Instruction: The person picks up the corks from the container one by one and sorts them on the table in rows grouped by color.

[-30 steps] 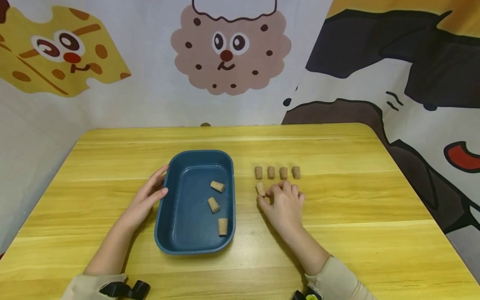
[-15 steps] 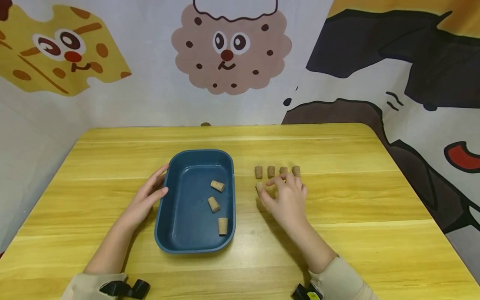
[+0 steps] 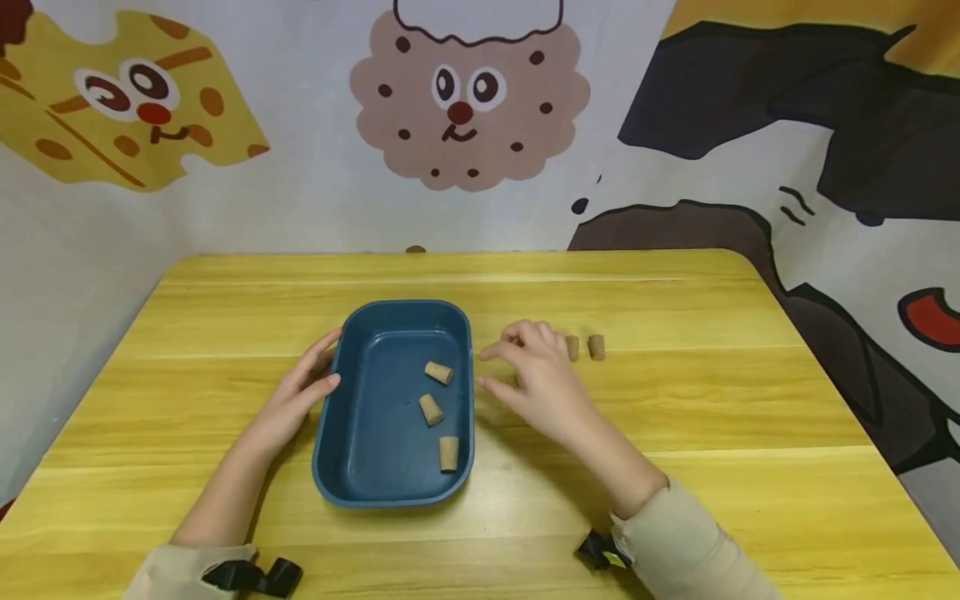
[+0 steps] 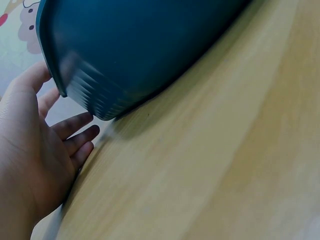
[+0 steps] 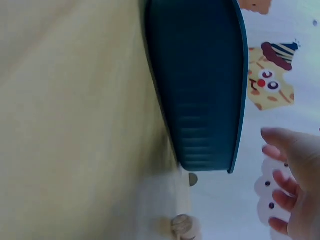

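My left hand rests against the left side of the blue tray. In the left wrist view its thumb is at the rim and its other fingers lie by the outer wall. My right hand hovers just right of the tray, thumb and index finger spread, with nothing between them. Inside the tray lie three tapered corks: an upper cork, a middle cork and a lower cork. On the table, a cork and another cork show beyond the right hand, which hides the nearer ones.
The wooden table reaches back to a wall covering with cartoon figures. Black straps with small devices sit at both wrists, the left device near the front edge. A cork also shows at the bottom of the right wrist view.
My right hand has left the corks on the table and moved left to the tray's right rim, its thumb and index finger spreading. My left hand and the corks in the tray keep their places.
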Action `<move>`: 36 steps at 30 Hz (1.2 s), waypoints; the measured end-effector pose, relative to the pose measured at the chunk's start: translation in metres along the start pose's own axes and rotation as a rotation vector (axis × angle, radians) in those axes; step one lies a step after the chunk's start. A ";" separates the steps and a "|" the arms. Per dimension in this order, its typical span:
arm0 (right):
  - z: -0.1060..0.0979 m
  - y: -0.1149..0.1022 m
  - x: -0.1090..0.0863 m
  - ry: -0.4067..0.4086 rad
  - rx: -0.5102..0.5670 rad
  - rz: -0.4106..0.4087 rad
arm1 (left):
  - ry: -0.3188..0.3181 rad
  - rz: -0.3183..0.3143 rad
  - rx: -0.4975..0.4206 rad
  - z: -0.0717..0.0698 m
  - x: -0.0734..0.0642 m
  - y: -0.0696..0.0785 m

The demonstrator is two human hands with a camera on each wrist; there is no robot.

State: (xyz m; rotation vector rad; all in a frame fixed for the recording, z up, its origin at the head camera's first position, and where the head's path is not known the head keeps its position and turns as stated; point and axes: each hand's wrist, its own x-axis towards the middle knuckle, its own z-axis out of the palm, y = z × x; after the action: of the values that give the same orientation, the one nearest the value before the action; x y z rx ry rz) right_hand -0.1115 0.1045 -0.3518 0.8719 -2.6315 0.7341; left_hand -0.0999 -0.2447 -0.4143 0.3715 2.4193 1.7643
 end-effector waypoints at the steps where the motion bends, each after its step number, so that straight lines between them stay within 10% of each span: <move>1: 0.000 -0.002 0.004 -0.031 -0.003 -0.034 | 0.000 0.002 -0.001 0.000 0.000 0.000; 16: 0.017 -0.012 0.061 -0.359 -0.031 -0.481 | 0.012 0.031 -0.003 0.000 0.000 -0.004; 36: 0.041 -0.019 0.084 -0.718 -0.081 -0.421 | 0.005 0.049 -0.024 0.001 0.001 -0.004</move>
State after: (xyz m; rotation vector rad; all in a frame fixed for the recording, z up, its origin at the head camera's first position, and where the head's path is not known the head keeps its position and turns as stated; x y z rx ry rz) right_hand -0.1695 0.0292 -0.3449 1.8644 -2.8338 0.2163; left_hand -0.1009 -0.2445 -0.4184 0.4279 2.4099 1.8152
